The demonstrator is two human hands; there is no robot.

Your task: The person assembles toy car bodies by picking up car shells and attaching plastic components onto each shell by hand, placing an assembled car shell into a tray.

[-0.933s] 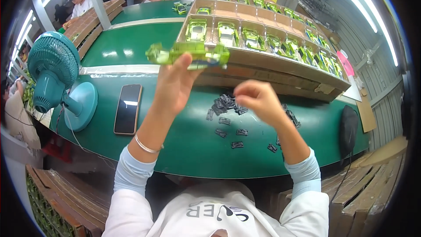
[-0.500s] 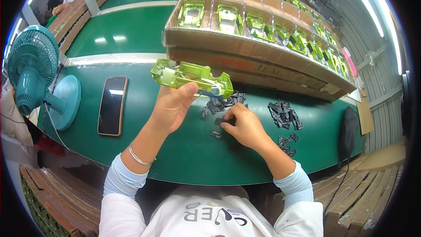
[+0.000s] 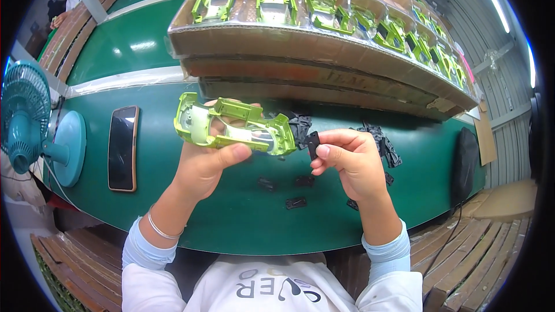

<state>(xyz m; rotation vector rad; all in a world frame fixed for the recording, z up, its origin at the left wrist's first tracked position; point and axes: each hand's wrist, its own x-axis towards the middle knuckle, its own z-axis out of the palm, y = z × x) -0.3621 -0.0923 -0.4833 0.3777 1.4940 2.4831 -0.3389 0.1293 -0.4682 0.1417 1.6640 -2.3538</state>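
Observation:
In my left hand (image 3: pixel 202 167) I grip a lime-green toy car body (image 3: pixel 237 126), its hollow underside turned up and the thumb along its near edge. My right hand (image 3: pixel 352 159) pinches a small flat black plastic part (image 3: pixel 313 145) between thumb and fingertips, just off the car body's right end. Behind that part lies a heap of similar black parts (image 3: pixel 298 124) on the green table. A second heap (image 3: pixel 378 138) is partly hidden by my right hand. A few loose black pieces (image 3: pixel 296 203) rest nearer to me.
Stacked cardboard trays (image 3: pixel 324 40) at the back hold several green car bodies in clear plastic compartments. On the left, a phone (image 3: pixel 122 148) lies beside a teal fan (image 3: pixel 26 121). A dark, cabled object (image 3: pixel 463 164) stands at the table's right edge. Other people sit at far left.
My right hand has lifted the black part from the table, bringing it up and right beside the car body. The left hand with the car body appears lower and further left; the view has shifted.

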